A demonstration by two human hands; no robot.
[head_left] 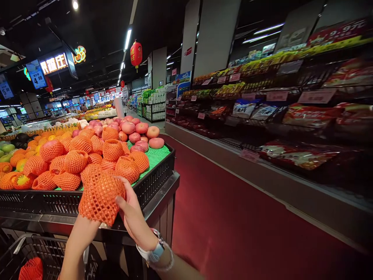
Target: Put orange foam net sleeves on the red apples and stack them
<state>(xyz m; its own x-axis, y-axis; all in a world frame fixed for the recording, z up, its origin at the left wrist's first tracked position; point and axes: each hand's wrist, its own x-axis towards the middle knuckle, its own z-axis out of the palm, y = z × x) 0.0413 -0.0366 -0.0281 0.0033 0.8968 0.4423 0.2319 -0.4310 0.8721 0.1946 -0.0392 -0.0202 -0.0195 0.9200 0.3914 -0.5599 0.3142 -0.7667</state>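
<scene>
An orange foam net [100, 194] is held up in front of the fruit display, with a rounded shape inside it. My right hand [131, 212] grips its right side, thumb on the near face. My left hand [90, 225] reaches up under the net's loose lower edge; the net covers its fingers. Behind are several net-wrapped fruits [76, 161] and bare pinkish-red apples [128, 127] on a green mat [157, 155].
The black crate's rim [157, 177] lies just beyond my hands. At the lower left, a shopping cart [52, 249] holds a red net item [31, 269]. Shelves of packaged food [311, 114] line the right side, across a red floor [221, 217].
</scene>
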